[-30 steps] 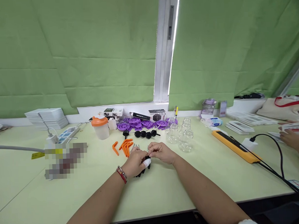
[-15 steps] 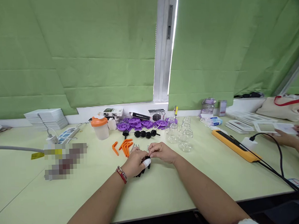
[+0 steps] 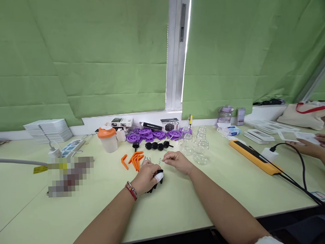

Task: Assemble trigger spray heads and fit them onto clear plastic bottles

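Observation:
My left hand (image 3: 146, 178) rests on the pale green table (image 3: 181, 203), shut on a small black part (image 3: 153, 188). One of its fingers wears a white cot (image 3: 159, 177), and a red bracelet sits on the wrist. My right hand (image 3: 177, 161) lies just right of it, apart from it. Its curled fingertips are beside a few tiny metal pieces (image 3: 159, 160); whether it pinches one is too small to see. Orange angled parts (image 3: 135, 159) lie just beyond my left hand.
Black knobs (image 3: 155, 146), purple wheels (image 3: 149, 135), glass jars (image 3: 198, 147) and an orange-lidded cup (image 3: 107, 139) stand farther back. A yellow bar (image 3: 255, 157) and black cable (image 3: 300, 174) lie to the right. A co-worker's hands (image 3: 311, 147) handle cards at far right.
My right hand has drawn away from my left hand, up toward the tiny metal pieces. My left hand keeps the black part in place. The co-worker's hands have shifted among the cards.

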`<act>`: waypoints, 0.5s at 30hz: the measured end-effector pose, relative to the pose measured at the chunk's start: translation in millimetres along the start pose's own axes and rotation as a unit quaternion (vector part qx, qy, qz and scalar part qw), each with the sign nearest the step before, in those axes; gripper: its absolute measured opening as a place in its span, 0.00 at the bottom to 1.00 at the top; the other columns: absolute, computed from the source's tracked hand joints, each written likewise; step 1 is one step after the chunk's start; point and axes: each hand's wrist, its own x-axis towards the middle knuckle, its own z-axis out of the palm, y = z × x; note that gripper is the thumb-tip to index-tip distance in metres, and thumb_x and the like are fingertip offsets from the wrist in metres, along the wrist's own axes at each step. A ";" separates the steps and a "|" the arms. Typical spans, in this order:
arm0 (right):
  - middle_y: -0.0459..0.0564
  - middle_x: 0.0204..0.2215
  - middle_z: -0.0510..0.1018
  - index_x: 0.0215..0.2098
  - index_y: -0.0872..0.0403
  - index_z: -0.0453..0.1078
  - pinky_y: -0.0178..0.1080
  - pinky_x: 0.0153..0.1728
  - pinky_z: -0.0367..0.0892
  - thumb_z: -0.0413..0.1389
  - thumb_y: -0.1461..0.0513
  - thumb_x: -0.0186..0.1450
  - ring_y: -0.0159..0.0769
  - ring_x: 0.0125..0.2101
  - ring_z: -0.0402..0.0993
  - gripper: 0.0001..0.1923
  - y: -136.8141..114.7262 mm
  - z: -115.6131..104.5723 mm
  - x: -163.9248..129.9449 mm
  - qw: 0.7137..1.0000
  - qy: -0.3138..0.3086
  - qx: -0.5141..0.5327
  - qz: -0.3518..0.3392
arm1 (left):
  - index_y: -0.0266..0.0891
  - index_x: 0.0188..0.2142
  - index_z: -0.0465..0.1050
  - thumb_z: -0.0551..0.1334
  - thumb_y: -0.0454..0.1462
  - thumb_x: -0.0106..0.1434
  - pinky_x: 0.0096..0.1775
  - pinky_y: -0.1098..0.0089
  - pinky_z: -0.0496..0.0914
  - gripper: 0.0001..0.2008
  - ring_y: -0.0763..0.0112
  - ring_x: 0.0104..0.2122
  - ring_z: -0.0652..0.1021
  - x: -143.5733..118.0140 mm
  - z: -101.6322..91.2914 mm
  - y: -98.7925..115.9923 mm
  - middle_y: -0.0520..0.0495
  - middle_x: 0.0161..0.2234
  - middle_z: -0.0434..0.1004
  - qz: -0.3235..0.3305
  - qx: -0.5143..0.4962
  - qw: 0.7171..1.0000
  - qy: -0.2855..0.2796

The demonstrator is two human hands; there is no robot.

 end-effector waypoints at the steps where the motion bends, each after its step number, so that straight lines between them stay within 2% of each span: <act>1: 0.50 0.33 0.76 0.32 0.54 0.77 0.37 0.38 0.64 0.58 0.58 0.58 0.35 0.34 0.70 0.08 2.8 -3.2 0.8 0.998 0.039 -0.048 0.015 | 0.40 0.33 0.69 0.57 0.39 0.61 0.39 0.65 0.61 0.05 0.66 0.34 0.67 -0.2 -0.3 0.3 0.50 0.27 0.72 -0.003 -0.003 1.000 0.000; 3: 0.52 0.35 0.77 0.34 0.55 0.76 0.38 0.39 0.64 0.57 0.60 0.58 0.36 0.35 0.71 0.09 9.0 -9.0 1.4 0.981 0.089 -0.157 0.066 | 0.39 0.33 0.70 0.57 0.38 0.61 0.40 0.65 0.61 0.06 0.66 0.34 0.68 -0.5 -1.2 1.4 0.49 0.27 0.73 -0.004 -0.005 1.000 -0.002; 4: 0.52 0.37 0.77 0.36 0.54 0.76 0.38 0.39 0.64 0.57 0.61 0.57 0.37 0.35 0.71 0.09 11.9 -11.2 1.3 0.970 0.092 -0.208 0.091 | 0.39 0.33 0.70 0.57 0.38 0.61 0.40 0.64 0.61 0.06 0.66 0.34 0.68 -0.6 -1.7 2.1 0.49 0.27 0.73 -0.004 -0.004 1.000 -0.003; 6: 0.52 0.38 0.77 0.38 0.54 0.76 0.38 0.38 0.64 0.60 0.62 0.55 0.37 0.35 0.71 0.12 16.4 -13.4 0.3 0.948 0.064 -0.288 0.121 | 0.39 0.33 0.70 0.57 0.38 0.61 0.40 0.64 0.62 0.06 0.66 0.34 0.68 -0.6 -2.8 3.7 0.49 0.27 0.73 -0.005 -0.001 1.000 -0.003; 9: 0.51 0.36 0.78 0.41 0.53 0.76 0.37 0.35 0.62 0.59 0.65 0.55 0.37 0.34 0.71 0.15 18.6 -12.2 -1.0 0.926 0.022 -0.354 0.125 | 0.40 0.32 0.70 0.57 0.37 0.61 0.40 0.65 0.62 0.05 0.67 0.33 0.69 -0.5 -4.0 5.3 0.50 0.27 0.73 -0.005 0.000 1.000 -0.005; 12: 0.51 0.32 0.78 0.44 0.54 0.75 0.36 0.34 0.61 0.55 0.68 0.56 0.36 0.32 0.71 0.17 16.1 -8.6 -1.3 0.924 0.019 -0.361 0.128 | 0.40 0.33 0.70 0.57 0.37 0.60 0.40 0.65 0.62 0.05 0.67 0.34 0.69 -0.7 -3.7 4.9 0.50 0.27 0.73 -0.004 0.001 1.000 -0.004; 15: 0.49 0.29 0.75 0.47 0.55 0.72 0.36 0.33 0.61 0.53 0.67 0.58 0.33 0.28 0.68 0.18 9.5 -2.9 -1.2 0.956 0.036 -0.274 0.101 | 0.40 0.33 0.70 0.57 0.38 0.60 0.39 0.65 0.62 0.05 0.66 0.34 0.69 -1.0 -2.4 3.3 0.50 0.27 0.73 -0.003 0.001 1.000 -0.002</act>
